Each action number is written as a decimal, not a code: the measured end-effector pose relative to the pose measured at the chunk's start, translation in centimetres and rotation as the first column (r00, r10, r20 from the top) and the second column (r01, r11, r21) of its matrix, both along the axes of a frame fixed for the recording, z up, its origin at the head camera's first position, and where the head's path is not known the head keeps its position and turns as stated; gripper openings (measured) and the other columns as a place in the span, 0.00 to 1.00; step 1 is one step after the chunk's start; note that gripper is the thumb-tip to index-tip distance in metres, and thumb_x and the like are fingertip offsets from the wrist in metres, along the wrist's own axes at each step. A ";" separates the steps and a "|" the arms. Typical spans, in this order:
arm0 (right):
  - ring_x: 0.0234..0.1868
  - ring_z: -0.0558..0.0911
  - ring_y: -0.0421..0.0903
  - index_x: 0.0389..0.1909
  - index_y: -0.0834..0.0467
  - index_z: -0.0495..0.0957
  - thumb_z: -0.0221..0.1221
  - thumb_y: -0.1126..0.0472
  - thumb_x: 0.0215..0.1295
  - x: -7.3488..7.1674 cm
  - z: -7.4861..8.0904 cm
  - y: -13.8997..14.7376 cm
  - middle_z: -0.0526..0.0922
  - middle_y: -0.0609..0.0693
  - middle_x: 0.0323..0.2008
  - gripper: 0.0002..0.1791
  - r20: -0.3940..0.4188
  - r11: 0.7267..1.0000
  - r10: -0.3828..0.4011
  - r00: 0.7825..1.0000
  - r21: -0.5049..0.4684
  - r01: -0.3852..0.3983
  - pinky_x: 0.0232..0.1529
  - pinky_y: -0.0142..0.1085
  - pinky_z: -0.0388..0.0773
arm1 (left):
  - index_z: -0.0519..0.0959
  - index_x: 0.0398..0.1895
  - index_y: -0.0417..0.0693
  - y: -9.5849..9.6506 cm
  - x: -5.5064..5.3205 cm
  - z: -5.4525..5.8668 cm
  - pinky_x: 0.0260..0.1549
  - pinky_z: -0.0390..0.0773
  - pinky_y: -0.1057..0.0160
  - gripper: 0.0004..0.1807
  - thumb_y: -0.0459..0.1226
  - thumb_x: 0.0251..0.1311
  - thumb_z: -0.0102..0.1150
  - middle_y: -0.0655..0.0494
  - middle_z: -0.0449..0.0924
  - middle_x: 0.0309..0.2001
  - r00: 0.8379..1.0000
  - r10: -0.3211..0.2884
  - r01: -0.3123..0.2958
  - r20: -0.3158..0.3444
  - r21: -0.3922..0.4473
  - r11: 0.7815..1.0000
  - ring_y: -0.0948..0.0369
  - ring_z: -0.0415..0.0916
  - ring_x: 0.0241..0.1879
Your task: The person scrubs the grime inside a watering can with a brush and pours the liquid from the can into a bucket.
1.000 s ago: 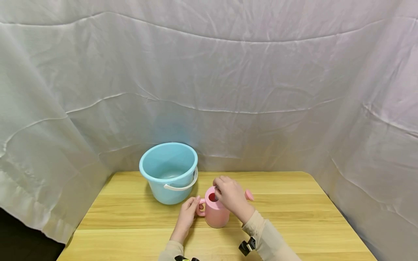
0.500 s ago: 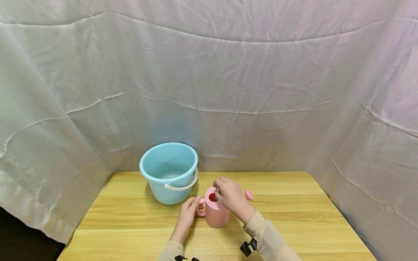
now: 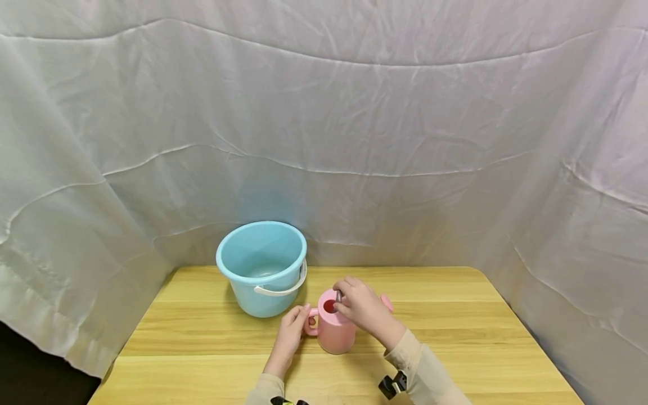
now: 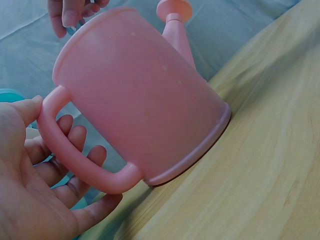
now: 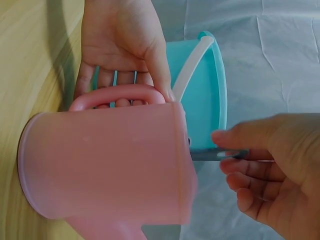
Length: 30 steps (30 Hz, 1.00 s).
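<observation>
A pink watering can [image 3: 336, 336] stands upright on the table. My left hand [image 3: 287, 338] grips its loop handle [image 4: 67, 154], thumb at the top and fingers behind the loop. Over the can's round top opening is my right hand [image 3: 365, 310], pinching a dark grey flat handle [image 5: 205, 154] with a slot near its end between thumb and fingers. The rest of that tool is hidden inside the can, so I cannot tell its kind. Pointing away to the right, the spout ends in a round pink rose [image 4: 175, 10].
A light blue bucket [image 3: 248, 296] with a white carrying handle [image 3: 283, 291] stands left and behind the can, close to the left hand. The wooden table [image 3: 445, 337] backs onto a grey cloth curtain [image 3: 395, 214], which also hangs at both sides.
My right hand has shifted slightly right and turned a little, so more of the grey handle shows above the opening. The left hand, can and bucket keep their places.
</observation>
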State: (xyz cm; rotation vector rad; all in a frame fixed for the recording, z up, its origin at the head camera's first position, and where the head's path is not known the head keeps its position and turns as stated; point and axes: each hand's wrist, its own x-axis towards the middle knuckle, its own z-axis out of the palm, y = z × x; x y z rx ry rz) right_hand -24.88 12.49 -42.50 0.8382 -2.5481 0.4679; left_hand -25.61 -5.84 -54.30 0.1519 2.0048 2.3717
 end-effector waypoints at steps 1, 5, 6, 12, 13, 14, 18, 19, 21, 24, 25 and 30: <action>0.35 0.80 0.46 0.38 0.61 0.79 0.71 0.64 0.51 0.0 0.0 0.1 0.81 0.52 0.35 0.15 -0.001 1.000 0.009 1.000 0.006 -0.009 0.35 0.38 0.83 | 0.70 0.36 0.22 0.0 0.0 0.0 0.39 0.86 0.50 0.28 0.47 0.71 0.51 0.44 0.74 0.31 1.000 0.001 -0.001 0.000 0.002 1.000 0.57 0.77 0.24; 0.34 0.80 0.45 0.37 0.61 0.78 0.71 0.63 0.52 -0.2 0.1 0.3 0.81 0.52 0.34 0.14 0.008 0.999 0.028 1.000 0.016 -0.028 0.34 0.36 0.82 | 0.70 0.36 0.23 0.0 0.0 -0.1 0.39 0.86 0.50 0.28 0.47 0.71 0.51 0.44 0.74 0.31 1.000 0.001 -0.001 0.002 0.002 1.000 0.56 0.78 0.25; 0.33 0.80 0.45 0.37 0.61 0.78 0.71 0.63 0.52 -0.2 0.1 0.3 0.81 0.51 0.33 0.14 0.010 0.999 0.030 0.999 0.015 -0.030 0.33 0.35 0.82 | 0.70 0.36 0.23 0.0 0.0 -0.1 0.39 0.86 0.50 0.28 0.47 0.71 0.51 0.45 0.74 0.31 1.000 0.001 -0.001 0.002 0.001 1.000 0.56 0.78 0.25; 0.31 0.80 0.43 0.35 0.60 0.78 0.70 0.61 0.53 -0.2 0.5 0.2 0.80 0.50 0.31 0.13 -0.026 1.000 0.031 0.999 -0.004 -0.031 0.30 0.31 0.80 | 0.70 0.36 0.22 -0.1 0.1 0.0 0.39 0.86 0.50 0.28 0.47 0.71 0.50 0.45 0.73 0.30 1.000 0.001 -0.001 0.009 0.003 1.000 0.57 0.77 0.25; 0.31 0.79 0.43 0.35 0.60 0.78 0.70 0.60 0.53 -0.2 0.6 0.2 0.80 0.50 0.30 0.12 -0.045 0.999 0.031 0.999 -0.006 -0.032 0.29 0.31 0.80 | 0.70 0.36 0.22 -0.1 0.1 0.0 0.39 0.86 0.50 0.28 0.47 0.71 0.51 0.45 0.73 0.30 1.000 0.001 -0.001 0.008 0.002 1.000 0.57 0.77 0.25; 0.31 0.79 0.43 0.35 0.60 0.78 0.70 0.60 0.53 -0.2 0.7 0.2 0.80 0.49 0.30 0.12 -0.066 0.999 0.032 0.997 -0.006 -0.032 0.29 0.30 0.80 | 0.70 0.36 0.22 0.0 0.1 0.0 0.39 0.86 0.50 0.28 0.47 0.71 0.51 0.45 0.73 0.31 1.000 0.001 -0.001 0.007 0.003 1.000 0.57 0.77 0.25; 0.31 0.77 0.42 0.34 0.60 0.77 0.70 0.59 0.53 -0.5 0.9 0.3 0.79 0.49 0.30 0.13 -0.174 0.999 0.049 0.983 -0.007 -0.051 0.31 0.32 0.80 | 0.69 0.35 0.22 0.0 0.1 0.1 0.39 0.86 0.50 0.29 0.47 0.71 0.50 0.44 0.74 0.31 1.000 0.000 0.000 0.003 -0.003 1.000 0.57 0.77 0.25; 0.31 0.76 0.42 0.33 0.60 0.76 0.70 0.60 0.53 -0.5 1.0 0.3 0.79 0.49 0.29 0.13 -0.205 0.998 0.056 0.977 -0.013 -0.060 0.32 0.32 0.79 | 0.68 0.35 0.21 0.0 0.1 0.1 0.39 0.86 0.51 0.29 0.48 0.71 0.50 0.44 0.74 0.32 1.000 0.000 0.000 0.003 -0.006 1.000 0.57 0.77 0.25; 0.31 0.75 0.42 0.33 0.60 0.76 0.71 0.60 0.52 -0.7 1.1 0.4 0.78 0.49 0.29 0.14 -0.266 0.996 0.073 0.961 -0.022 -0.081 0.32 0.32 0.78 | 0.68 0.35 0.21 0.0 0.1 0.2 0.40 0.86 0.50 0.30 0.48 0.71 0.50 0.43 0.74 0.32 1.000 -0.001 0.001 0.004 -0.008 1.000 0.57 0.77 0.26; 0.30 0.73 0.43 0.32 0.60 0.76 0.71 0.60 0.50 -0.9 1.3 0.4 0.77 0.49 0.28 0.14 -0.345 0.992 0.100 0.933 -0.038 -0.120 0.30 0.33 0.77 | 0.67 0.35 0.21 0.0 0.1 0.2 0.40 0.86 0.49 0.29 0.47 0.72 0.49 0.44 0.74 0.32 1.000 -0.001 0.001 0.003 -0.002 1.000 0.57 0.77 0.25; 0.30 0.73 0.43 0.32 0.60 0.76 0.71 0.61 0.50 -0.9 1.4 0.4 0.77 0.49 0.28 0.14 -0.363 0.991 0.106 0.926 -0.040 -0.129 0.30 0.33 0.76 | 0.68 0.35 0.21 -0.1 0.1 0.2 0.40 0.86 0.48 0.29 0.47 0.72 0.49 0.44 0.74 0.32 1.000 0.000 0.000 0.004 0.002 1.000 0.57 0.77 0.25; 0.30 0.73 0.43 0.33 0.60 0.76 0.70 0.61 0.50 -0.8 1.4 0.5 0.78 0.50 0.28 0.13 -0.384 0.988 0.112 0.917 -0.055 -0.144 0.30 0.33 0.76 | 0.68 0.34 0.22 -0.1 0.1 0.0 0.40 0.86 0.48 0.29 0.48 0.71 0.50 0.44 0.74 0.32 1.000 0.001 -0.001 0.004 0.004 1.000 0.57 0.77 0.25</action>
